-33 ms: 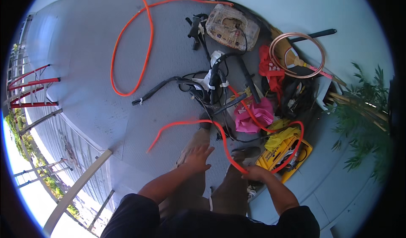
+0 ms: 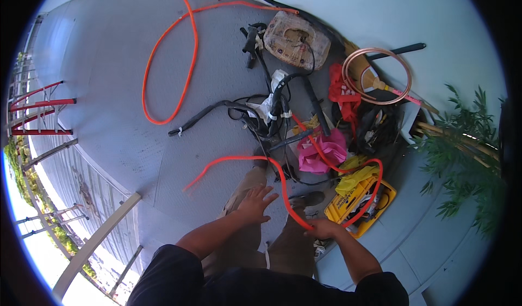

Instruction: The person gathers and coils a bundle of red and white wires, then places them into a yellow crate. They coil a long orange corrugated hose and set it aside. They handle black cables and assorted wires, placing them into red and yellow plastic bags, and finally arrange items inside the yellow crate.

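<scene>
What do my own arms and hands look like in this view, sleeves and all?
The left hand and right hand are both bare, with no gloves, watch or bracelet visible. The forearms are uncovered too. The black sleeves are short, ending around the elbows, with no pattern that shows.

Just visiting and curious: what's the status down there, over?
Right hand holding orange tube. Left hand open, empty. Tube loops in front of yellow toolbox.

Blurred orange hose end, unclear contents in yellow toolbox
</scene>
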